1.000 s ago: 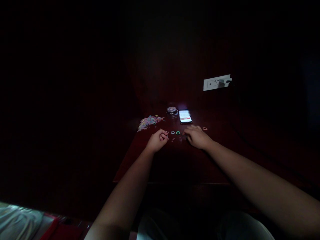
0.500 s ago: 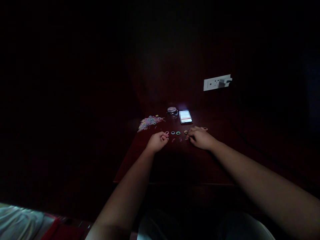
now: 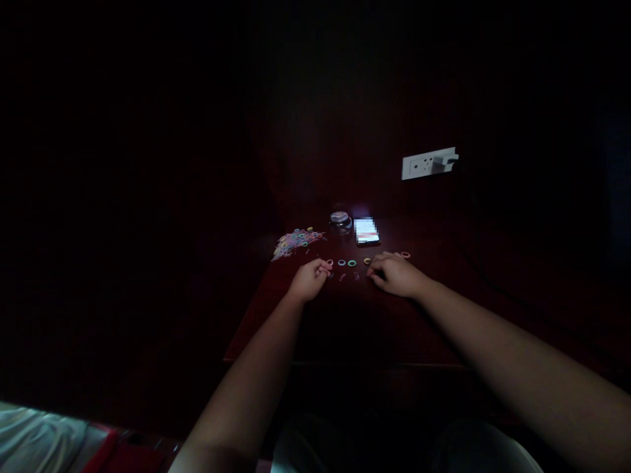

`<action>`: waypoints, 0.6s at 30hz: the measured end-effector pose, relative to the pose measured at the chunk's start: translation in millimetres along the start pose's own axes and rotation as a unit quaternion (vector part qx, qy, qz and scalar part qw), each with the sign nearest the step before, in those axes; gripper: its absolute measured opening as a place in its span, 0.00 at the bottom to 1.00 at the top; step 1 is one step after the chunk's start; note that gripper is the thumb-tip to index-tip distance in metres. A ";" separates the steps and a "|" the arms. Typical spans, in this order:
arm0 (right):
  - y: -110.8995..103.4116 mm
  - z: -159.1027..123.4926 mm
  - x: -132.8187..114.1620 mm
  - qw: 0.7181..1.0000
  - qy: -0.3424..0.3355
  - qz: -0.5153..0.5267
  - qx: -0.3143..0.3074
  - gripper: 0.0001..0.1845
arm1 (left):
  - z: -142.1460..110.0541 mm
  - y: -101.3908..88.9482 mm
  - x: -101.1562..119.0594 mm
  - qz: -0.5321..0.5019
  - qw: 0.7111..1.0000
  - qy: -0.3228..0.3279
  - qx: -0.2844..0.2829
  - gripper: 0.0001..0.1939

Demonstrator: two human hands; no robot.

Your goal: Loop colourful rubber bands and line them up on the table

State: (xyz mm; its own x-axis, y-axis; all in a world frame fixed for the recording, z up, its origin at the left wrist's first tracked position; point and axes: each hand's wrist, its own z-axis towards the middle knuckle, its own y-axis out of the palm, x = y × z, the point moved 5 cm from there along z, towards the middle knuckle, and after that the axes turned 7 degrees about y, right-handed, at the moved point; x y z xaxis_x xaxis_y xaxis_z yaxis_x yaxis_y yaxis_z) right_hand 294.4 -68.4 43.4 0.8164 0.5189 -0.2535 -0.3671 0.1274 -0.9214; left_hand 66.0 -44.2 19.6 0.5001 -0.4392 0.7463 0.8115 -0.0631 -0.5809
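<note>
Several round bands (image 3: 351,265) on glossy tabletop (image 3: 355,325) between left hand (image 3: 309,279) and right hand (image 3: 393,274), both grips unclear.

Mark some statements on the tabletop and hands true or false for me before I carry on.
1. The green ring lies between the left hand and the right hand. True.
2. The yellow ring is beside the left hand. False: the yellow ring is beside the right hand.
3. The phone has a dark screen. False: the phone's screen is lit.
4. The pile of small bands sits left of the round container in the picture. True.
</note>
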 end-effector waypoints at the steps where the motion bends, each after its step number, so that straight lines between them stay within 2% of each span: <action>1: 0.1 0.0 0.6 1.000 0.000 0.002 0.000 0.08 | 0.2 0.0 -0.6 -0.001 1.000 0.001 0.000 0.09; 18: 3.8 1.8 8.3 1.000 0.002 0.010 0.010 0.07 | 1.1 1.4 -4.1 -0.001 1.000 0.010 0.003 0.07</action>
State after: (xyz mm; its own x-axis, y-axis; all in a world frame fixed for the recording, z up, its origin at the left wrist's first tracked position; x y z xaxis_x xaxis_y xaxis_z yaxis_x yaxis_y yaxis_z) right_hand 299.0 -62.1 38.3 0.8108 0.5180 -0.2725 -0.3914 0.1338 -0.9104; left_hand 65.4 -41.5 16.1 0.4931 -0.4562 0.7407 0.8138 -0.0589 -0.5781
